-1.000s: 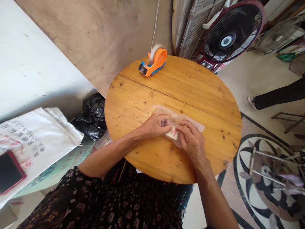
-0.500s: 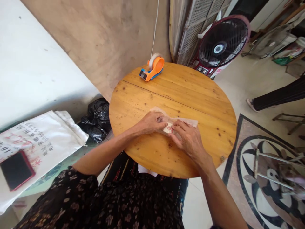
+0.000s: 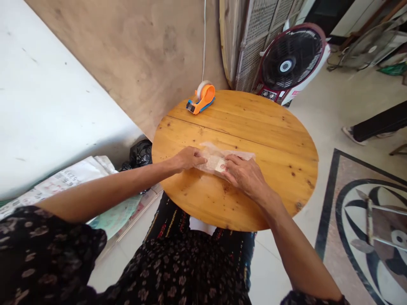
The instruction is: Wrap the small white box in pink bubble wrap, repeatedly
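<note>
A thin clear plastic bag with a small pale packet inside lies on the round wooden table. My left hand rests on the bag's left end, fingers curled and pressing it down. My right hand lies over the bag's near right part, its fingers pinched on the plastic beside the packet. The two hands are a short gap apart, with the packet between them.
An orange and blue tape dispenser sits at the table's far edge. A floor fan stands behind the table to the right. A black rubbish bag and white printed sacks lie left. Another person's leg shows at right.
The camera has pulled back and tilted up. My left hand has slid left along the bag, and the bag looks more folded in than before. The phone at left has gone out of view.
</note>
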`<action>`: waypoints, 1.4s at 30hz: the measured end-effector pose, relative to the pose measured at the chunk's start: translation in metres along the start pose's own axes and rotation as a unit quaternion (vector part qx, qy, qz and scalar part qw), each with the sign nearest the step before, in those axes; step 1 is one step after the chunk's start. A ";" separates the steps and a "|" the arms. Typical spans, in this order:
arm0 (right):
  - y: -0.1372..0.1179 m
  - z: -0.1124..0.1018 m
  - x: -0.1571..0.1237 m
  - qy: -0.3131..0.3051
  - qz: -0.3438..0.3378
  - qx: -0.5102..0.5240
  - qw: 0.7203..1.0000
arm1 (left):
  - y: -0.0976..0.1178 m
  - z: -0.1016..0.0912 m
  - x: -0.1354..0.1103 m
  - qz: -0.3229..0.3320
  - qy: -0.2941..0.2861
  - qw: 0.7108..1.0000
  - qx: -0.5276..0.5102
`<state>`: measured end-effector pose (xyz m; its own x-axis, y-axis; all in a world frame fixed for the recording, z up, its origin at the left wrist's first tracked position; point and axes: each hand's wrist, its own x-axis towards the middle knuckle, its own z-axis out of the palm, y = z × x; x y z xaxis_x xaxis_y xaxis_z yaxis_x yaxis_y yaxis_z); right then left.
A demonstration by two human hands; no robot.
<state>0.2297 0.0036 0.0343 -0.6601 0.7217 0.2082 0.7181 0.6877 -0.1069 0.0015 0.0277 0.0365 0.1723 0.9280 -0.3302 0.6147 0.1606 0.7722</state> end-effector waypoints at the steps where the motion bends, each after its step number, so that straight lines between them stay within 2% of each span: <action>1: 0.000 0.000 0.000 -0.004 0.000 0.000 1.000 | 0.003 0.000 -0.001 -0.040 -0.001 0.999 -0.022; 4: 0.003 0.001 0.001 -0.002 -0.019 0.015 1.000 | 0.011 -0.001 -0.003 -0.125 -0.001 0.988 -0.087; 9: 0.009 0.006 0.001 0.038 -0.035 0.035 0.998 | 0.021 -0.001 0.000 -0.190 -0.033 0.971 -0.140; 13: 0.009 0.006 0.000 0.031 -0.028 0.030 0.999 | 0.017 0.005 0.006 -0.192 -0.017 0.969 -0.157; 18: 0.007 0.002 0.002 -0.013 -0.020 0.022 0.999 | 0.009 0.016 0.011 -0.196 0.012 0.967 -0.164; 22: 0.008 0.001 0.002 -0.011 -0.033 0.011 0.999 | 0.012 0.020 0.010 -0.217 0.035 0.961 -0.167; 29: 0.007 0.000 0.003 -0.030 -0.029 -0.001 0.999 | 0.020 0.023 0.014 -0.230 0.014 0.962 -0.150; 35: 0.006 -0.005 0.007 -0.026 -0.072 -0.013 0.997 | 0.028 0.026 0.018 -0.232 0.006 0.963 -0.135; 42: 0.004 -0.009 0.009 -0.040 -0.084 -0.026 0.995 | 0.040 0.027 0.016 -0.194 0.010 0.974 -0.113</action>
<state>0.2287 0.0127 0.0449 -0.7855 0.6028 0.1401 0.6058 0.7952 -0.0255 0.0498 0.0401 0.0471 -0.0557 0.7882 -0.6129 0.4444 0.5692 0.6917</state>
